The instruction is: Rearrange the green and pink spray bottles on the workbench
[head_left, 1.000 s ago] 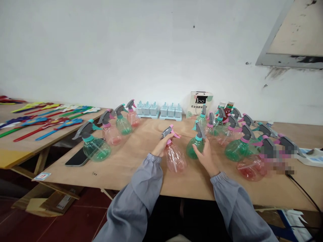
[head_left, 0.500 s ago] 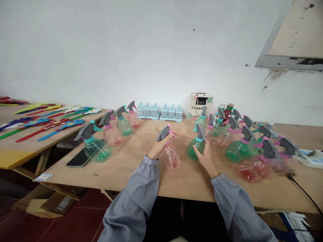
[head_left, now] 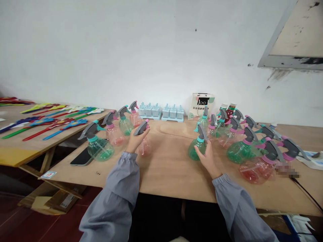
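The left hand (head_left: 135, 138) has its fingers clamped round the neck of a pink bottle (head_left: 144, 148), the grey spray head (head_left: 141, 128) showing above them. That bottle is just beside the four bottles (head_left: 101, 149) on the left of the table (head_left: 166, 174) (whether its base touches the wood, I cannot tell). The right hand (head_left: 208, 158) curves about a green bottle (head_left: 193, 150) that stands near the right-hand cluster (head_left: 239, 151), thumb in front; its other fingers are partly hidden, so I cannot tell whether they clamp it.

The step in hand looks to be placing the pink bottle at the left. I judge that the next move calls for a level base and a loosened left grip, clear of its neighbours, with the right hand steadying the green one.
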Action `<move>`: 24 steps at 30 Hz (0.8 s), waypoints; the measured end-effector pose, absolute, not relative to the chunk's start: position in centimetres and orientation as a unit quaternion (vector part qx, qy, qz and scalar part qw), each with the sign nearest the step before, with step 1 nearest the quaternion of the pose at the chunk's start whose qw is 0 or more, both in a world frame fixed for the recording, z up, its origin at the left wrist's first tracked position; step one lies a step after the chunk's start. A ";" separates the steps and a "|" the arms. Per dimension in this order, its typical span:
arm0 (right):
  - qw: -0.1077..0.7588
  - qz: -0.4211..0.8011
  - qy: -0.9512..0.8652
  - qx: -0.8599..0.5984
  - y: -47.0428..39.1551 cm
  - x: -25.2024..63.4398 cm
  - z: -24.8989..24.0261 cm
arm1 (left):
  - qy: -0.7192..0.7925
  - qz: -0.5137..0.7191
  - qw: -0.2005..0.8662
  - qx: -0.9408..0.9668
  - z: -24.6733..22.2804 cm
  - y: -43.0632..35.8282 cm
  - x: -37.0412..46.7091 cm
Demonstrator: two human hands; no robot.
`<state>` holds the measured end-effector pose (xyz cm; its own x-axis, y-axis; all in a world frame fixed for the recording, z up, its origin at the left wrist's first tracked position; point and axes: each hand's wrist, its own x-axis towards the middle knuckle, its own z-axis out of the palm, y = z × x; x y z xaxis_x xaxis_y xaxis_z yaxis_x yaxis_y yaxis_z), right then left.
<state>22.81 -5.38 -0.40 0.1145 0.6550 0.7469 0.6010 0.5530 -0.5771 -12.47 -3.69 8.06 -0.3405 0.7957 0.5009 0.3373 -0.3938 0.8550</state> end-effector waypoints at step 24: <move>0.600 0.046 -0.652 -0.461 -5.4 22.4 -0.6 | 0.705 0.375 0.055 0.599 4.6 -0.6 -17.0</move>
